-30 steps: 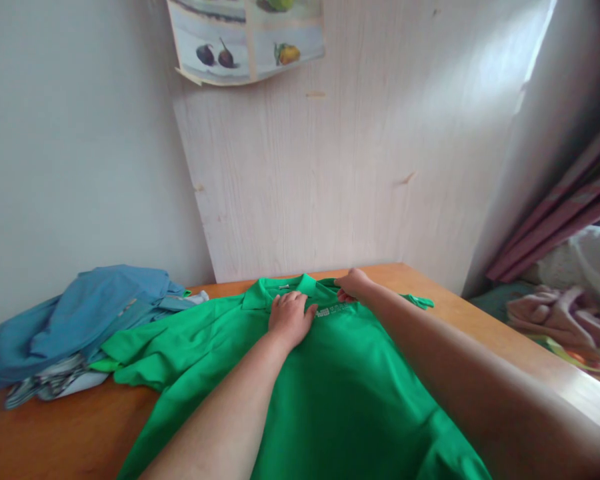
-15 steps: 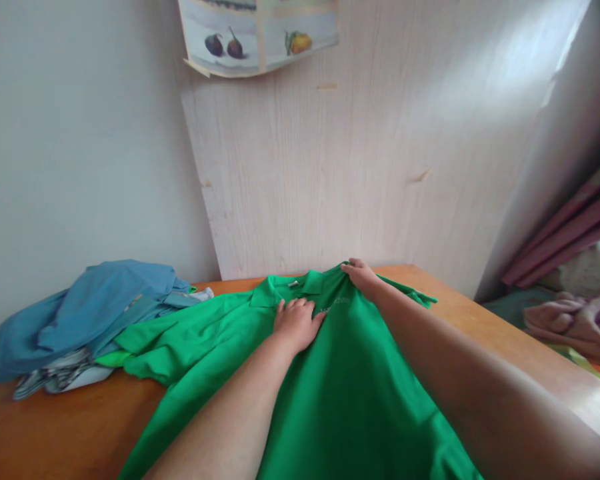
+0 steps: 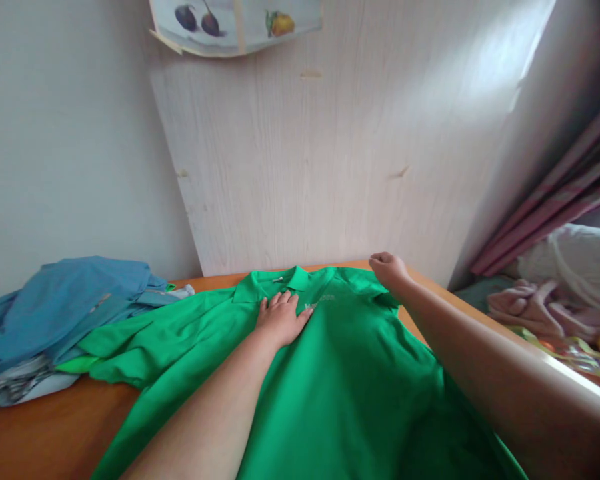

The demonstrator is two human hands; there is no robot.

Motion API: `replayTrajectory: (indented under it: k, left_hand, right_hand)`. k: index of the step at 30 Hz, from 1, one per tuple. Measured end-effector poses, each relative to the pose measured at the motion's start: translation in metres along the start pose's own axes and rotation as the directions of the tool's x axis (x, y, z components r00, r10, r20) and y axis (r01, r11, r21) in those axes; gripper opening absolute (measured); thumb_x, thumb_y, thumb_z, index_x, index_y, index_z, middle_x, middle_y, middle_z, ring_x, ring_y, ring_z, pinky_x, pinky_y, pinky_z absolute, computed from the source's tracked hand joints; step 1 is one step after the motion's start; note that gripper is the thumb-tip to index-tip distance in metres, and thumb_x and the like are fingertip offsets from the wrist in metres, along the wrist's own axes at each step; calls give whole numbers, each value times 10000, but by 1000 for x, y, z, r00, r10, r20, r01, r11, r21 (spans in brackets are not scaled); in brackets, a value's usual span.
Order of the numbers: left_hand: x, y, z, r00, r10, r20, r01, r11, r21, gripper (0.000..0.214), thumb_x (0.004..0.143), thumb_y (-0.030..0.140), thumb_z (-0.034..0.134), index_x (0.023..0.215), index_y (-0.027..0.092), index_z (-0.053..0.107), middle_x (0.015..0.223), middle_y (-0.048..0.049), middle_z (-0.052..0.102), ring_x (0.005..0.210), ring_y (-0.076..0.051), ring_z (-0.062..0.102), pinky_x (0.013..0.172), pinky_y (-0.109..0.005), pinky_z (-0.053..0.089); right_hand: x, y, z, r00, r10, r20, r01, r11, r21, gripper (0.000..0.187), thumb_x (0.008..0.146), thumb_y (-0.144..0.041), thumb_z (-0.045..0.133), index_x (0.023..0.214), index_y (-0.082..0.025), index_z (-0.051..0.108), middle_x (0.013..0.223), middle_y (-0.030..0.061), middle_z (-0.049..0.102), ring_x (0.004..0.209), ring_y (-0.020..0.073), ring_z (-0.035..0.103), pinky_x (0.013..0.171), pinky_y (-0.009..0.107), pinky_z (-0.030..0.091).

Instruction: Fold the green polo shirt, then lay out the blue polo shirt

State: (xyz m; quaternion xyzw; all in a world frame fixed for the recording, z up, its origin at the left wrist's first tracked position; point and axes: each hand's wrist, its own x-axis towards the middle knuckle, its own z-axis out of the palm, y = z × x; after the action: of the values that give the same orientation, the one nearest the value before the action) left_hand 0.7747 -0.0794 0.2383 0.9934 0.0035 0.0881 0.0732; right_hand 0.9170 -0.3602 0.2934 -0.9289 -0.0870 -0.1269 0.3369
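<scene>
A green polo shirt (image 3: 350, 347) lies spread over the wooden table, its collar toward the wall and pale lettering on the chest. My left hand (image 3: 283, 317) rests flat on the chest just below the collar, fingers spread. At the outer end of the right-hand sleeve, my right hand (image 3: 389, 268) is closed with curled fingers, apparently gripping the sleeve's upper edge; the fingertips are partly hidden. The left-hand sleeve reaches out to a heap of clothes.
Blue garments (image 3: 80, 300) are heaped at the left, with a patterned cloth (image 3: 25, 377) under them. The orange-brown table (image 3: 45, 427) meets a pale wood panel (image 3: 290, 167) at the back. Beyond its right edge lie a pinkish cloth (image 3: 535, 307) and a curtain (image 3: 545, 193).
My right hand has moved right from the shirt's shoulder to the sleeve end, and the shoulder now lies flatter. My left hand stays on the chest. The view has shifted slightly right.
</scene>
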Motion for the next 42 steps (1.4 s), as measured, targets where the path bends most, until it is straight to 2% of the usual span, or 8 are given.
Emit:
replayTrajectory:
  k: [7,10,13,16,21,28,35,42]
  left_hand:
    - [2,-3,1,1000,-6,18,6,1000,1,781,914,760,220,1488,278,439,1610,-85,354,1482,-328,291,1175,-592,215]
    - [2,-3,1,1000,-14,18,14,1000,6,778,915,754,228,1498,278,426,1613,-83,347,1487,-325,284,1178,-589,212]
    - [1,-2,1,1000,-11,20,11,1000,12,782,919,745,235,1507,263,416,1616,-84,339,1489,-323,279,1180,-593,206]
    - [1,-2,0,1000,-15,26,14,1000,11,796,915,752,233,1507,253,416,1615,-90,339,1490,-325,275,1180,-596,201]
    - [1,-1,-2,1000,-14,28,14,1000,5,783,912,753,245,1497,267,428,1619,-89,332,1492,-325,270,1180,-587,205]
    - [0,-3,-1,999,-10,30,11,1000,-27,694,927,697,319,1476,291,439,1607,-86,359,1484,-324,290,1181,-586,193]
    - [12,-12,-18,976,-86,-200,67,993,-100,386,1006,397,363,1172,220,662,1325,-81,641,1271,-209,542,1082,-332,392]
    - [12,-56,-26,916,-338,-214,332,941,-64,347,949,233,376,1040,162,703,1107,-159,687,1095,-267,631,935,-366,478]
  right_hand:
    - [-51,27,-13,976,-87,201,146,943,-301,281,858,-480,594,928,-243,728,1010,79,738,1112,312,612,1066,557,315]
    - [-58,40,-23,987,-17,160,97,853,-513,336,925,-464,518,994,-204,719,1161,140,704,1241,361,536,1097,704,98]
    - [-59,39,-32,998,33,57,14,739,-674,342,962,-362,444,1100,-174,694,1213,166,684,1230,354,549,1095,711,107]
    - [-67,24,-31,993,-102,66,121,760,-639,381,968,-314,407,1209,-170,665,1265,157,668,1213,320,571,1111,597,248]
    - [-96,2,-11,902,-291,320,420,765,-488,489,991,-424,399,1344,-157,606,1465,137,542,1380,275,456,1107,383,367]
    - [-100,-16,-11,931,31,363,218,751,-624,409,965,-353,431,1036,-95,741,1125,259,709,1063,384,679,848,482,520]
    - [-101,-53,22,869,-225,440,422,801,-425,520,987,-472,393,1359,-174,602,1412,146,590,1340,298,511,1074,401,421]
    - [-110,-38,57,854,-289,432,447,834,-325,740,981,-629,314,1521,-134,414,1603,146,334,1499,318,244,1208,486,234]
